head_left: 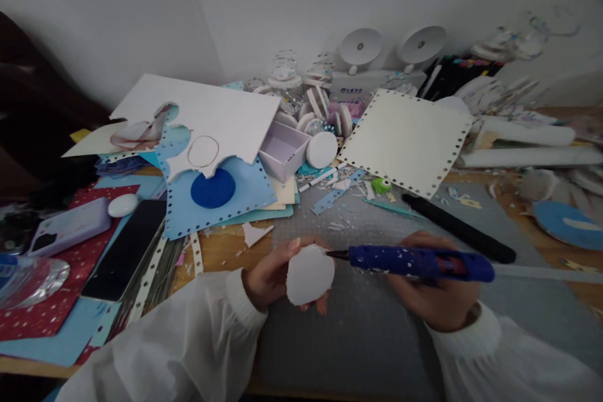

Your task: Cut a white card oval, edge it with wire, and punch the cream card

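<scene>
A rough-edged white foam disc (311,276) is held by my left hand (269,271), fingers curled behind it and thumb at its upper edge. My right hand (428,292) is wrapped round a blue hot glue gun (400,262) specked with white bits. The gun lies level, its dark nozzle pointing left at the disc's upper right edge; whether tip and foam touch I cannot tell. Out of the gun's rear a pale glue stick (537,273) runs to the right. Both hands are above a grey cutting mat (348,352).
White foam board (226,113) with cut-outs lies at the back left, over blue star-punched card (183,220). A black-handled tool (461,229) rests beyond my right hand. Cream card (405,138) and an open box (285,151) stand behind. A phone (125,251) and clear bottle (32,279) are left.
</scene>
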